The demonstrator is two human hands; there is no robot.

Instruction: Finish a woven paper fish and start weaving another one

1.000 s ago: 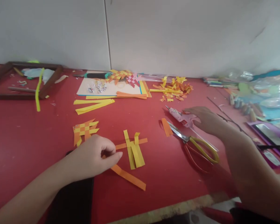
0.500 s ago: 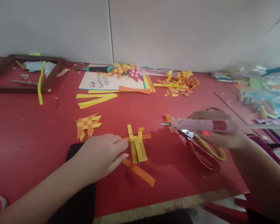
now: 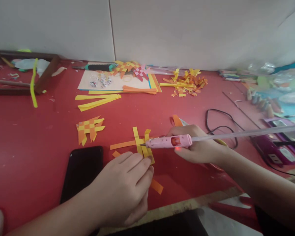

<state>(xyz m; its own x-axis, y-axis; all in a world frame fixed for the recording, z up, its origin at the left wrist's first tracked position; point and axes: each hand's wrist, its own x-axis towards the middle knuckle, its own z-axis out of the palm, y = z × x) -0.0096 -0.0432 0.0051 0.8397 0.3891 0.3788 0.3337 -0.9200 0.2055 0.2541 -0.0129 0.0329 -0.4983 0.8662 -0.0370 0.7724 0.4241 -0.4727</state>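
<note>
My right hand point(image 3: 199, 149) grips a pink glue gun point(image 3: 168, 142) with a clear glue stick sticking out of its back; the nozzle points left at the part-woven yellow and orange paper strips point(image 3: 141, 144) on the red table point(image 3: 27, 131). My left hand point(image 3: 124, 188) rests palm down in front of those strips, fingers together, its tips on the lower ends of the yellow strips. A loose orange strip point(image 3: 156, 186) pokes out from under it. A finished woven orange and yellow piece point(image 3: 89, 128) lies to the left.
A black phone point(image 3: 82, 170) lies by my left wrist. Yellow strips point(image 3: 97, 100), a card with googly eyes point(image 3: 100, 82), paper scraps point(image 3: 186, 83), a black cord point(image 3: 218, 123) and a wooden frame point(image 3: 43, 77) lie farther back. Craft supplies crowd the right side.
My right hand picked the glue gun up off the table and swung its nozzle left onto the woven strips. My left hand slid right and flattened over the strips' lower ends.
</note>
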